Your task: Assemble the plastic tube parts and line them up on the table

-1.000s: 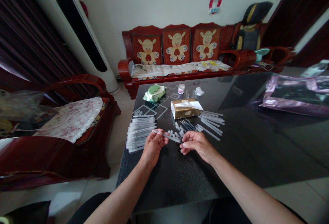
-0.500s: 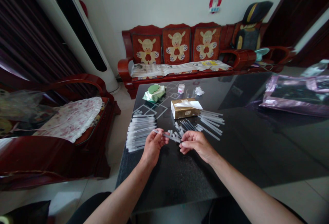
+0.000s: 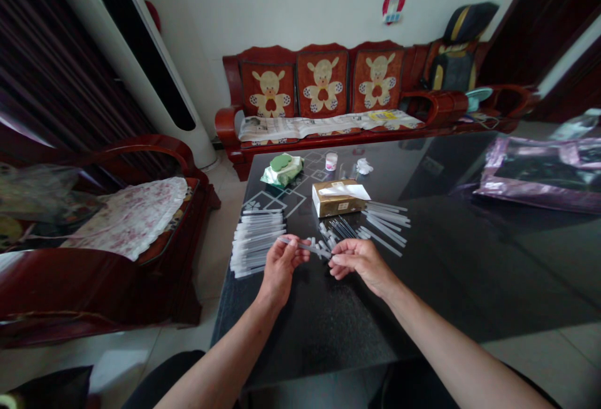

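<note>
My left hand (image 3: 284, 265) is closed on a thin translucent pen barrel (image 3: 303, 246), held almost level above the table. My right hand (image 3: 359, 262) has its fingers pinched together close to the barrel's right end; whatever is between them is too small to make out. Beyond the hands lie several short white caps (image 3: 323, 230) and thin dark pen refills (image 3: 344, 227). On the left is a stacked row of capped white pens (image 3: 256, 240). Loose translucent tubes (image 3: 387, 224) are spread to the right.
A gold tissue box (image 3: 339, 202) stands just behind the refills. Farther back on the dark glossy table (image 3: 328, 340) are a green wipes pack (image 3: 282, 171), a small white cup (image 3: 331, 161) and crumpled tissue (image 3: 364, 166). A purple-edged bag (image 3: 539, 174) lies at the right.
The barrel's right end has come slightly closer to my right fingers. Both hands have otherwise stayed almost in place, and the things on the table look the same.
</note>
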Action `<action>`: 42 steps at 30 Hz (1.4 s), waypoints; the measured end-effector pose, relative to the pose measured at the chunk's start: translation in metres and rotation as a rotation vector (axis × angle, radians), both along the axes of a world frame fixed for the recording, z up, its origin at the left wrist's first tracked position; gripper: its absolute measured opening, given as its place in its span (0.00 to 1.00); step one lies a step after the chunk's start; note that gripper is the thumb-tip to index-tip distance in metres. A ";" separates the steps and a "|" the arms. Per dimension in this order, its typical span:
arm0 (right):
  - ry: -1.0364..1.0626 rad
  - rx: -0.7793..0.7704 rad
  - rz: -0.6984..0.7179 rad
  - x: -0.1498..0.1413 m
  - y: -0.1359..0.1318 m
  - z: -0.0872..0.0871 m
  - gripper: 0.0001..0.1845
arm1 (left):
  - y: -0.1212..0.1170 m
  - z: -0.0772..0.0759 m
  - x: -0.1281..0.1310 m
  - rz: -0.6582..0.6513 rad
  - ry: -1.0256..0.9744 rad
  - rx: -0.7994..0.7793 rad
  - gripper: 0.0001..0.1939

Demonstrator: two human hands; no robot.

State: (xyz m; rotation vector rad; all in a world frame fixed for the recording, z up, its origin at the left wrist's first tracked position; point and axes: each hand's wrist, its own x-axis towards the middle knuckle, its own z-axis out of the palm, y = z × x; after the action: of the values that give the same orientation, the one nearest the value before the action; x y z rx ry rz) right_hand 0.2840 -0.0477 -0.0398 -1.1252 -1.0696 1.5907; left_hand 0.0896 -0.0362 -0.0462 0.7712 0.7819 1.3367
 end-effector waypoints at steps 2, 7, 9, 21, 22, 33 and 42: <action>-0.004 -0.007 -0.002 0.000 0.000 -0.001 0.15 | -0.001 0.000 0.000 0.006 0.008 0.012 0.13; -0.011 -0.008 -0.006 -0.001 0.000 -0.001 0.14 | -0.004 -0.001 0.002 0.017 0.014 0.026 0.12; -0.003 0.001 -0.004 -0.001 0.000 0.000 0.15 | -0.004 -0.001 0.002 0.020 0.016 0.030 0.12; -0.067 0.054 -0.036 -0.002 0.001 -0.005 0.16 | -0.004 -0.002 0.003 0.042 0.028 0.032 0.10; -0.076 0.054 -0.037 -0.003 0.001 -0.004 0.16 | -0.004 -0.002 0.003 0.046 0.027 0.032 0.10; -0.153 0.071 0.067 -0.002 0.000 -0.007 0.20 | -0.004 -0.002 0.001 0.012 0.008 0.008 0.10; -0.161 0.073 0.068 0.000 0.001 -0.005 0.19 | -0.002 -0.004 0.001 0.041 -0.006 -0.008 0.11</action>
State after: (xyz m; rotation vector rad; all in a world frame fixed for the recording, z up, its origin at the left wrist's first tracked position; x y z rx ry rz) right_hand 0.2840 -0.0471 -0.0448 -1.1947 -1.2728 1.5205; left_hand 0.0907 -0.0378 -0.0507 0.7486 0.8018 1.3709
